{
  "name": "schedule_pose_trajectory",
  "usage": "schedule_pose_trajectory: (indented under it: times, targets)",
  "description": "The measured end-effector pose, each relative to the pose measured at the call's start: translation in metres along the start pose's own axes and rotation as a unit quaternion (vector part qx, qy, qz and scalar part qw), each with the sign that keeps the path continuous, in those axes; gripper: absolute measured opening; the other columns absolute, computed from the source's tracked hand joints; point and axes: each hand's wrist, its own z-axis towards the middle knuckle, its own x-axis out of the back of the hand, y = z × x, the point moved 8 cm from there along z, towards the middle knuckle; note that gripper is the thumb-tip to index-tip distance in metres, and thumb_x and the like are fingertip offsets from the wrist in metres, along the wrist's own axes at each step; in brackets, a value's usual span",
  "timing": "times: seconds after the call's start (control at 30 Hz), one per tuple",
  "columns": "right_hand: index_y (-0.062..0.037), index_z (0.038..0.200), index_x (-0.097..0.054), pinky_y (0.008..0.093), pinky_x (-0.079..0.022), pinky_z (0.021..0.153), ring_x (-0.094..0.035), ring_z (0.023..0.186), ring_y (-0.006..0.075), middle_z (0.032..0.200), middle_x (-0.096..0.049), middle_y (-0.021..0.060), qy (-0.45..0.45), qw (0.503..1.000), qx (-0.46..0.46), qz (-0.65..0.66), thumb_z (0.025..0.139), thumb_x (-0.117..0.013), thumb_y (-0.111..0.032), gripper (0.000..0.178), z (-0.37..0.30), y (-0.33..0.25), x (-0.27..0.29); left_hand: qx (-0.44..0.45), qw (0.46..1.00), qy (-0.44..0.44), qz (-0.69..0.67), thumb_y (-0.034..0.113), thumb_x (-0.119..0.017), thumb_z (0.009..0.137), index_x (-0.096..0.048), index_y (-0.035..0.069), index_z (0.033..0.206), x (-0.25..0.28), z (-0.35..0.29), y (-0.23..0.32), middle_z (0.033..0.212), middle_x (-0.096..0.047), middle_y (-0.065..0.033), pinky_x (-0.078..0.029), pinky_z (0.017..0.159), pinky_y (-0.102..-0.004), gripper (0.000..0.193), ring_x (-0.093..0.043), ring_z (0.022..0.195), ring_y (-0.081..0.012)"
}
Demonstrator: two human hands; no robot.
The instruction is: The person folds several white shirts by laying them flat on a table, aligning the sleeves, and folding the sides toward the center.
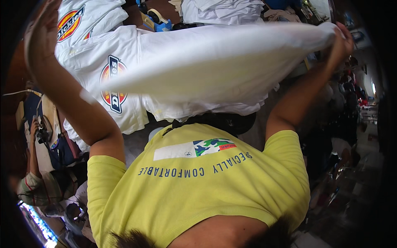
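- Fingers of the right hand (344, 39) are closed together on a corner of a loose white fabric sheet (231, 62), pinching it at the upper right.
- Fingers of the left hand (43, 31) run up past the top edge and are blurred, so I cannot tell whether they are spread or bent; the cloth's visible left end lies by the forearm, apart from that hand.
- White fabric hangs in the air across the front of the body, smeared by motion—whether it is a separate piece or a loose part of a garment below, I cannot tell.
- Beneath it, a white cotton shirt with a round red, orange and navy print (113, 84) lies spread out, its print partly covered by the cloth's tip.
- Farther up on the left, another white shirt with the same kind of print (70, 22) lies beside the left hand.
- Judging by how things lie, the spread shirts look laid out, while the lifted cloth is unfinished—not yet flat.
- Beyond it sits a heaped stack of folded white cloth (223, 10), near a blue tape dispenser (162, 26); whether that stack is finished or waiting, the view does not show.
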Motion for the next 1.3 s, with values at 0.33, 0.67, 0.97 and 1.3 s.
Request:
schedule_pose_trajectory:
  times: [0.33, 0.67, 0.97, 1.3]
  targets:
    - [-0.0079, 0.094, -0.064, 0.0237, -0.045, 0.056, -0.057, 0.082, 0.0158, 0.094, -0.059, 0.0106, -0.036, 0.910, -0.413, -0.012, 0.071, -0.056, 0.007, 0.028, -0.176, 0.229, -0.023, 0.280, 0.825, -0.491, 0.006, 0.008, -0.069, 0.067, -0.053, 0.009, 0.108, -0.151, -0.302, -0.154, 0.106, -0.052, -0.0005, -0.041, 0.077, -0.0269, 0.044, -0.049, 0.092, -0.0125]
    - [-0.0071, 0.103, -0.061, 0.0210, -0.041, 0.063, -0.056, 0.084, 0.0161, 0.100, -0.058, 0.0083, -0.138, 0.899, -0.387, -0.151, 0.070, -0.051, 0.004, 0.037, -0.167, 0.285, 0.008, -0.095, 0.659, -0.745, 0.043, 0.000, -0.060, 0.064, -0.059, 0.014, 0.106, -0.230, -0.387, -0.070, 0.121, -0.041, -0.0080, -0.041, 0.087, -0.0391, 0.045, -0.035, 0.115, -0.0296]
    - [-0.0113, 0.091, -0.066, 0.0250, -0.040, 0.073, -0.054, 0.082, 0.0131, 0.090, -0.062, 0.0013, -0.171, 0.936, -0.286, -0.112, 0.076, -0.055, -0.003, 0.020, -0.125, 0.288, 0.045, 0.109, 0.831, -0.545, 0.015, -0.010, -0.044, 0.071, -0.061, 0.000, 0.095, -0.196, -0.280, -0.118, 0.104, -0.061, -0.0119, -0.044, 0.082, -0.0286, 0.031, -0.058, 0.095, -0.0198]
    - [-0.0097, 0.092, -0.066, 0.0273, -0.044, 0.073, -0.057, 0.078, 0.0141, 0.084, -0.064, 0.0033, 0.008, 0.975, -0.086, -0.206, 0.074, -0.067, -0.013, 0.019, -0.026, 0.066, 0.068, -0.059, 0.954, -0.293, 0.026, 0.001, -0.043, 0.088, -0.049, -0.006, 0.117, -0.056, -0.058, -0.062, 0.115, -0.054, -0.0155, -0.039, 0.090, -0.0301, 0.031, -0.052, 0.104, -0.0213]
